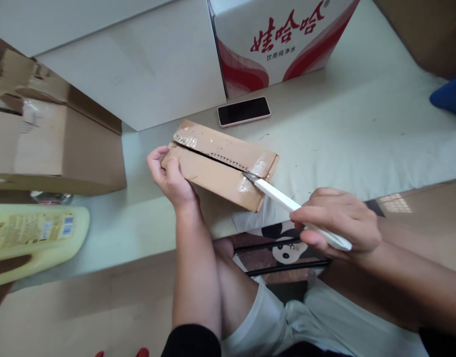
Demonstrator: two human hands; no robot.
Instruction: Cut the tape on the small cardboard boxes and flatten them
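A small brown cardboard box (209,173) rests tilted near the front edge of the cloth-covered table. Clear tape sticks to both ends of its top seam, and a dark gap runs between the flaps. Gripping the box's left end is my left hand (174,178), thumb on the top and fingers round the far side. My right hand (339,220) is closed around the white handle of a utility knife (278,196). The knife's metal blade touches the seam beside the tape at the right end.
Behind the box lies a phone (244,111), near a large white carton (146,74) and a red-and-white water carton (280,44). Brown cartons (90,148) and a yellow bottle (38,238) stand at left. A blue object (451,96) shows at the right edge.
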